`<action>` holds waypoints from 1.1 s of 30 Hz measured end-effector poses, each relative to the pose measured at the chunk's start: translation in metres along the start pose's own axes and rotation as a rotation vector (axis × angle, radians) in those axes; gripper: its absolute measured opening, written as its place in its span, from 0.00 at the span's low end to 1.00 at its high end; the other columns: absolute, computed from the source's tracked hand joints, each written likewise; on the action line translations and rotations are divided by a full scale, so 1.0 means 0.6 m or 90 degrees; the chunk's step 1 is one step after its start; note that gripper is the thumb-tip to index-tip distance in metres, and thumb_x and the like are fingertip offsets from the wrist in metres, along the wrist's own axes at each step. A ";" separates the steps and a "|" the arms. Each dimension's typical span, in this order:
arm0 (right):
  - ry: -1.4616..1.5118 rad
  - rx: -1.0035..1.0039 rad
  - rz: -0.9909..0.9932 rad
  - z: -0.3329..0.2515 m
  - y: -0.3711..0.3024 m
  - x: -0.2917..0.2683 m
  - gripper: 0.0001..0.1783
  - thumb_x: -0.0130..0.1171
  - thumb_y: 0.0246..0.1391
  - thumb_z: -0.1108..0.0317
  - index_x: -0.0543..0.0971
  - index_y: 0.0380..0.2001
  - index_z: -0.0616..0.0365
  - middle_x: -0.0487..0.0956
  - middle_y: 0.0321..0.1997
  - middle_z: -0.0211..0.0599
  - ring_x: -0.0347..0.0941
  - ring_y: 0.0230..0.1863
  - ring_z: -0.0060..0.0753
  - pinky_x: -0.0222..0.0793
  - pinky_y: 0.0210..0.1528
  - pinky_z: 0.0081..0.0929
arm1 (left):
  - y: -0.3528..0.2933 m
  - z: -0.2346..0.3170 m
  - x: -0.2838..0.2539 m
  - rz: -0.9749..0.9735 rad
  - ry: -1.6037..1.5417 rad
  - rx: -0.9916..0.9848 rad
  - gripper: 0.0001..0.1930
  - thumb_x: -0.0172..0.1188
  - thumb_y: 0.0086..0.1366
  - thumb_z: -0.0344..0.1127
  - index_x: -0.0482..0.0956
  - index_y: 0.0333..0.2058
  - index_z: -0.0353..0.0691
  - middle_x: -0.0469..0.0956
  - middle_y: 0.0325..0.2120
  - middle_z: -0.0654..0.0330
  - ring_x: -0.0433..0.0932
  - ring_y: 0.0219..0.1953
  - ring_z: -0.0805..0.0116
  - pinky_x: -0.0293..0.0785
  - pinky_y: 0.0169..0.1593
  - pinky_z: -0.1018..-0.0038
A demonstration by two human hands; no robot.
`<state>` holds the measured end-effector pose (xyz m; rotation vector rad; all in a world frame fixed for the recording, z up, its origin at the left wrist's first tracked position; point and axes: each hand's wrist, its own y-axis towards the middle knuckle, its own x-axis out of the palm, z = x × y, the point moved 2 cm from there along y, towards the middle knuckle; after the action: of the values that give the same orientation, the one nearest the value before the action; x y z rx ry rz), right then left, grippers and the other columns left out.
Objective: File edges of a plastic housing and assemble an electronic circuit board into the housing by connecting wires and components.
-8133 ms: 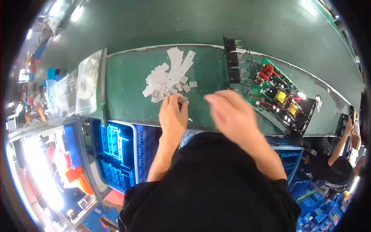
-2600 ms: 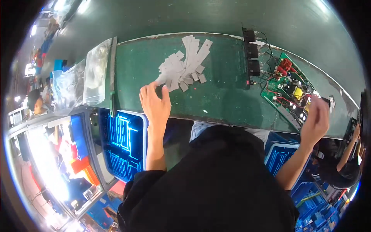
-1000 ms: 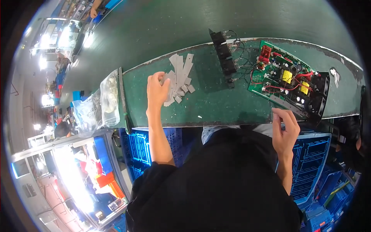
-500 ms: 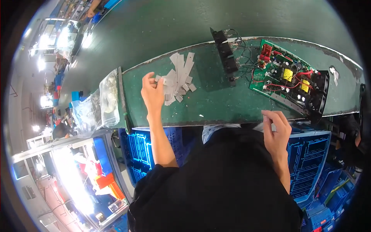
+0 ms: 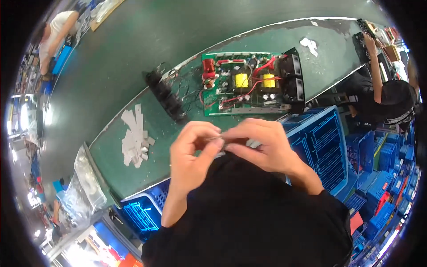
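Close to my body, at the table's near edge, my left hand [image 5: 191,153] and my right hand [image 5: 267,144] meet fingertip to fingertip. Both are closed in a pinch on a small thin piece [image 5: 215,137], mostly hidden by the fingers. Just beyond them lies a green circuit board [image 5: 227,105] with yellow transformers, red wires and black fans at its right end. Thin wires link it to a black strip-shaped panel [image 5: 164,98] on its left. A loose pile of flat grey strips [image 5: 133,138] rests to the left of my left hand.
Clear plastic bags [image 5: 84,178] hang by the table's left end. Blue crates [image 5: 318,147] stand below the near edge. White scraps [image 5: 309,45] lie at the far right of the green table [image 5: 267,40]. A co-worker [image 5: 393,100] works at the right.
My left hand has left the grey strips and come to my right hand in front of my body; both now pinch a small piece. The view has turned toward the right.
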<state>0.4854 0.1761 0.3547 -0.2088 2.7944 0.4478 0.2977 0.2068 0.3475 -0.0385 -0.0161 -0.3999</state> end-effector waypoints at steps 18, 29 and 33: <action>-0.420 -0.027 0.062 0.210 0.185 -0.311 0.05 0.64 0.50 0.74 0.82 0.32 0.60 0.78 0.29 0.39 0.76 0.27 0.40 0.71 0.29 0.30 | 0.398 -0.031 0.167 -0.010 0.424 0.213 0.04 0.64 0.58 0.28 0.80 0.32 0.37 0.81 0.31 0.55 0.82 0.30 0.58 0.77 0.34 0.70; -0.563 -0.039 -0.196 0.332 0.241 -0.359 0.03 0.60 0.47 0.74 0.79 0.28 0.58 0.76 0.32 0.37 0.75 0.39 0.44 0.69 0.45 0.38 | 0.520 -0.107 0.195 -0.213 0.798 0.416 0.05 0.59 0.49 0.22 0.78 0.27 0.37 0.77 0.28 0.59 0.76 0.40 0.60 0.79 0.39 0.69; -0.559 -0.005 -0.226 0.342 0.243 -0.362 0.06 0.59 0.46 0.76 0.81 0.30 0.59 0.76 0.34 0.39 0.74 0.40 0.44 0.70 0.45 0.39 | 0.523 -0.096 0.191 -0.233 0.792 0.396 0.09 0.61 0.47 0.22 0.79 0.30 0.36 0.76 0.30 0.58 0.76 0.41 0.59 0.79 0.42 0.68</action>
<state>0.7188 0.4005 0.2787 -0.3882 1.8499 0.3454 0.5258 0.4489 0.2815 0.8402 1.0913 -0.7147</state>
